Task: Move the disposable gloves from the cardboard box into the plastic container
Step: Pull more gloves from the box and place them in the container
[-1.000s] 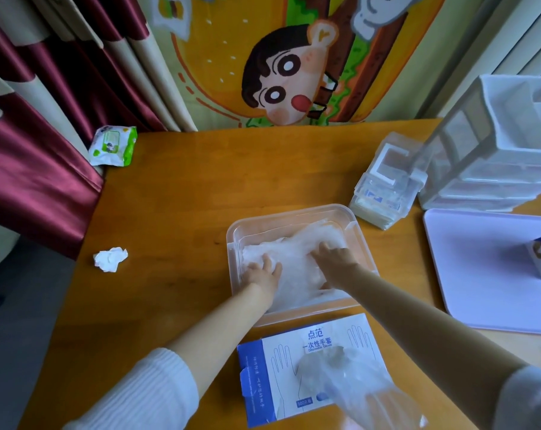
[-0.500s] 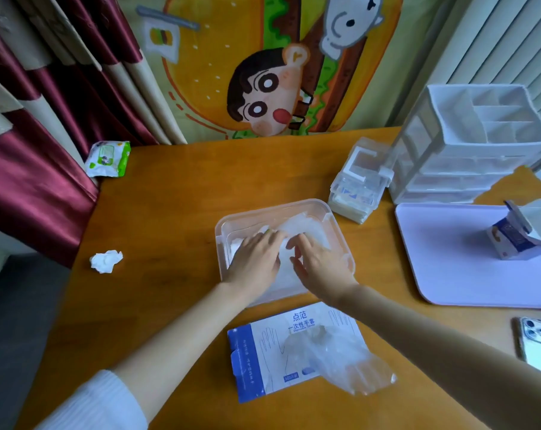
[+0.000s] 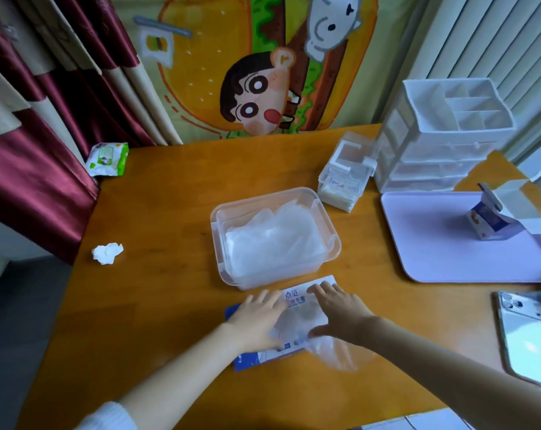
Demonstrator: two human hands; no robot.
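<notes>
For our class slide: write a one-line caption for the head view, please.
Left hand and right hand rest on the cardboard box and its loose gloves, beside the plastic container holding stacked gloves.

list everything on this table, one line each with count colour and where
table: 1, orange-brown wood, under everything
plastic container: 1, clear, table centre
disposable gloves: one pile, translucent white, in the container; loose gloves spilling from the box
cardboard box: 1, white and blue, near edge
wipes pack: 1, green and white, far left corner
crumpled tissue: 1, white, left side
small case: 1, clear, right of container, further back
drawer organiser: 1, white, far right
tray: 1, lilac, right side
small carton: 1, blue and white, on tray
phone: 1, silver, near right
left hand: 1, flat on box
right hand: 1, on box and loose gloves
</notes>
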